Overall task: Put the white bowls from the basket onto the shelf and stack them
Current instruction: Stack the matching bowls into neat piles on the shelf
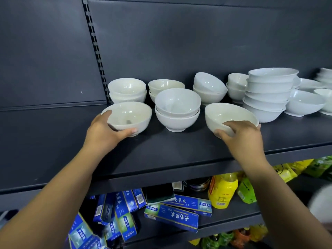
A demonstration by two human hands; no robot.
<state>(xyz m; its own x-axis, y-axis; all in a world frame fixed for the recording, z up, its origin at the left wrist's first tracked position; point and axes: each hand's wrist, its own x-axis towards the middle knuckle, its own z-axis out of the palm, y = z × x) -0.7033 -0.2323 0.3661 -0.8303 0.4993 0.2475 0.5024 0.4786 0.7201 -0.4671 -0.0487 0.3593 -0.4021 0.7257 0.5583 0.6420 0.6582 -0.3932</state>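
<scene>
- Dark metal shelf [179, 150]: two-high stack of white ceramic bowls [177, 108], a second white bowl [129, 116] left of it, a tilted white bowl [228, 114] right.
- The left grip [103, 131] clasps the second, the right grip [241, 136] the tilted one.

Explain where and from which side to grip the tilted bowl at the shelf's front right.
Cup the tilted bowl by its lower wall from the front, as the right hand does: that rounded wall faces the shelf edge, and stacked bowls crowd behind.
</scene>
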